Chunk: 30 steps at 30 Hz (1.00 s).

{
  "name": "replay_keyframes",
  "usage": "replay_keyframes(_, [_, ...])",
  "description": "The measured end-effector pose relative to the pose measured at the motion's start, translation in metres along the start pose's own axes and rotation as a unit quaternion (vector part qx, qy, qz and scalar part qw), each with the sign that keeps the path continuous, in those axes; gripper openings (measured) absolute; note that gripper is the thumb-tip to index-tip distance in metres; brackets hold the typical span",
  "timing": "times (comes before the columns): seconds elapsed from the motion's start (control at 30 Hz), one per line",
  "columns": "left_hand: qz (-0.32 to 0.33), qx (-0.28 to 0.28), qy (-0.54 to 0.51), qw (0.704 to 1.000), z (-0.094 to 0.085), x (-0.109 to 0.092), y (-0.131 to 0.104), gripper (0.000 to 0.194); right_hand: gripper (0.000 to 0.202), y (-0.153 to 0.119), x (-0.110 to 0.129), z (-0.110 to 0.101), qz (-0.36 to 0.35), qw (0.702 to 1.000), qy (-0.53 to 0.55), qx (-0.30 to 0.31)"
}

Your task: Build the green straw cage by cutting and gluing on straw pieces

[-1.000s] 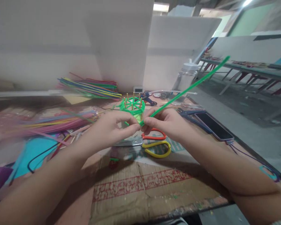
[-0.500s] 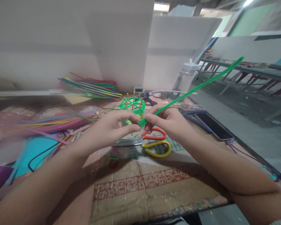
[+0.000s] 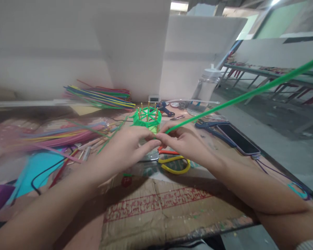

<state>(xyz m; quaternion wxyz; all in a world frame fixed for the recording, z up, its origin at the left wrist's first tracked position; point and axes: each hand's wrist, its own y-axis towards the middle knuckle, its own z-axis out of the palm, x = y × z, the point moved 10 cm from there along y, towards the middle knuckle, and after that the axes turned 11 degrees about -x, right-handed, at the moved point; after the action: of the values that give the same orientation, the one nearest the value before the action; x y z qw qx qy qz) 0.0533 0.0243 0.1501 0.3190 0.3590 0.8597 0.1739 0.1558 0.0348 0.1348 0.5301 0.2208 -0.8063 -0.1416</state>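
A long green pipe cleaner [image 3: 240,96] runs from my fingers up to the right edge of the view. My right hand [image 3: 178,136] pinches it near its lower end. Fingertips of my left hand [image 3: 143,143] are closed at that same end, meeting the right fingertips; the bit between them is mostly hidden. Just behind the hands stands a green octagonal frame [image 3: 147,116] wound with pipe cleaner, with several upright wooden sticks and spokes across its top. Scissors with one red and one yellow handle [image 3: 176,170] lie right below my hands, partly covered by them.
Bundles of coloured pipe cleaners [image 3: 101,97] lie at the back left, with pink ones [image 3: 67,139] nearer. A phone [image 3: 238,139] and dark-blue-handled pliers [image 3: 211,130] are on the right. A water bottle [image 3: 207,86] stands behind. Cardboard [image 3: 156,215] covers the front.
The pipe cleaner's free end has swung toward me and out past the right edge. My hands have drawn closer together, and the left hand has shifted slightly right.
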Motion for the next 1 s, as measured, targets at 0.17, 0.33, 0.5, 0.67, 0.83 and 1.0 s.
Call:
replay_keyframes(0.17, [0.035,-0.001,0.02,0.999,0.005,-0.006,0.0,0.028,0.032,-0.003,0.001,0.003,-0.011,1.0,-0.019,0.011])
replay_keyframes(0.33, [-0.066,0.041,-0.067,0.995,0.006,0.012,0.001,0.031,0.025,0.001,-0.004,0.008,0.04,0.994,0.078,0.062])
replay_keyframes(0.5, [-0.103,0.04,-0.087,0.99,0.0,0.021,0.0,0.033,0.029,0.008,-0.015,0.007,0.105,0.983,0.139,0.064])
replay_keyframes(0.67, [-0.113,0.048,-0.099,0.987,0.002,0.019,-0.001,0.033,0.034,0.005,-0.017,0.008,0.112,0.981,0.149,0.047])
replay_keyframes(0.83, [-0.129,0.059,-0.106,0.984,0.006,0.02,-0.001,0.033,0.029,0.001,-0.015,0.006,0.082,0.986,0.144,0.018])
replay_keyframes(1.0, [-0.124,0.064,-0.107,0.984,0.005,0.019,-0.002,0.032,0.029,0.001,-0.012,0.005,0.082,0.987,0.138,0.01])
